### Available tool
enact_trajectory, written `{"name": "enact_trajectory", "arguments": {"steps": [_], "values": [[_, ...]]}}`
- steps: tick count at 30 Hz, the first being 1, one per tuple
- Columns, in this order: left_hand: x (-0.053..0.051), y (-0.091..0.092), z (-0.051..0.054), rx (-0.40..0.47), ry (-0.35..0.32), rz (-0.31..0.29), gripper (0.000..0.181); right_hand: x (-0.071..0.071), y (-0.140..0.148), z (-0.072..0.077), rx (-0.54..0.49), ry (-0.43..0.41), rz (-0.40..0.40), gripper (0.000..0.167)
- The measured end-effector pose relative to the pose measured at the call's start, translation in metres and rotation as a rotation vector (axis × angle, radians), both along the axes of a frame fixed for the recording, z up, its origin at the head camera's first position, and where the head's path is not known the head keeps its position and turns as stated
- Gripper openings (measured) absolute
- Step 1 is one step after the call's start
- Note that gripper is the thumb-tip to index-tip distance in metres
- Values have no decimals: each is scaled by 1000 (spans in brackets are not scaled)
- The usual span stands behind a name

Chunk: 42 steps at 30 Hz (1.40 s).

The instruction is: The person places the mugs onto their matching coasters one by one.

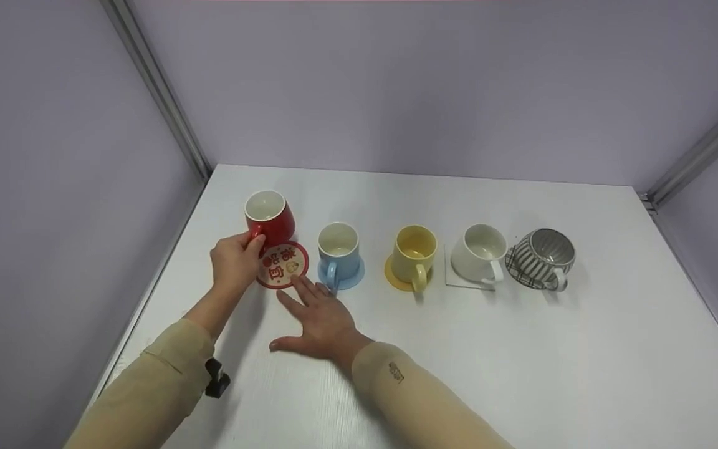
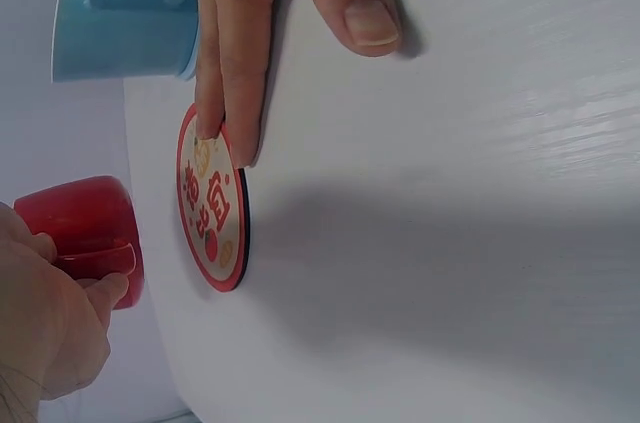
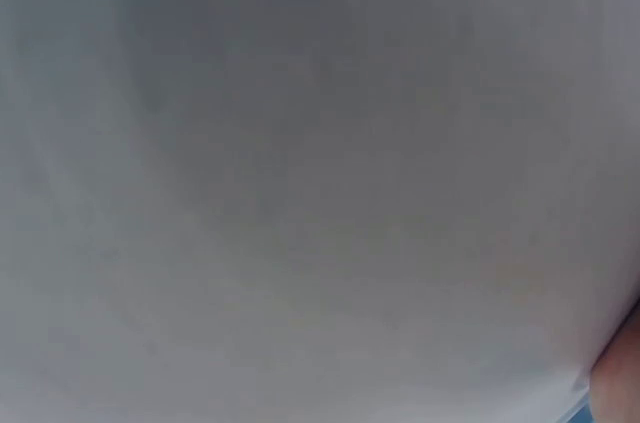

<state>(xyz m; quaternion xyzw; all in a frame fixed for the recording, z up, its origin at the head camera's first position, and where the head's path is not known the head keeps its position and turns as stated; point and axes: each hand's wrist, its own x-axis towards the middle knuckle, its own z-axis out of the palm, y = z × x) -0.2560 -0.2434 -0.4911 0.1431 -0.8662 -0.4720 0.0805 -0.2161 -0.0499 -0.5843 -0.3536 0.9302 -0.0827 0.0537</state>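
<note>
My left hand (image 1: 234, 265) grips the handle of a red mug (image 1: 279, 226) with a pale inside, at the left of the table. In the left wrist view the red mug (image 2: 85, 205) is upright, its base apart from the round coaster. That coaster (image 1: 275, 272), red-rimmed with printed characters and small pictures, lies flat just in front of the mug. Straight, spread fingers of my right hand (image 1: 323, 324) touch its near right edge; the thumb points left. A light blue mug (image 1: 348, 267) on a blue coaster (image 1: 354, 282) stands just beyond the right hand.
Rightward in a row are a yellow mug (image 1: 406, 265) on a yellow coaster (image 1: 392, 280), a white mug (image 1: 472, 262) on a white square coaster (image 1: 459, 279), and a grey striped mug (image 1: 530, 262) on a checked coaster (image 1: 515, 273). Pale walls enclose the white table (image 1: 521, 362).
</note>
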Motion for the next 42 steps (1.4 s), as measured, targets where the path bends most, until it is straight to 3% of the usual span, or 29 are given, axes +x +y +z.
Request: {"name": "enact_trajectory", "arguments": {"steps": [12,19,24,42], "values": [[12,0,-6,-25,27,-8,33,0,-1,2,31,-5,-12,105],[19,-1,-11,-15,-6,-12,36,0,0,3,1,-12,-10,103],[23,0,-15,-37,7,-18,35,0,0,3,-2,-13,-6,102],[35,4,-25,-52,22,-22,33,1,0,-1,0,41,13,102]]}}
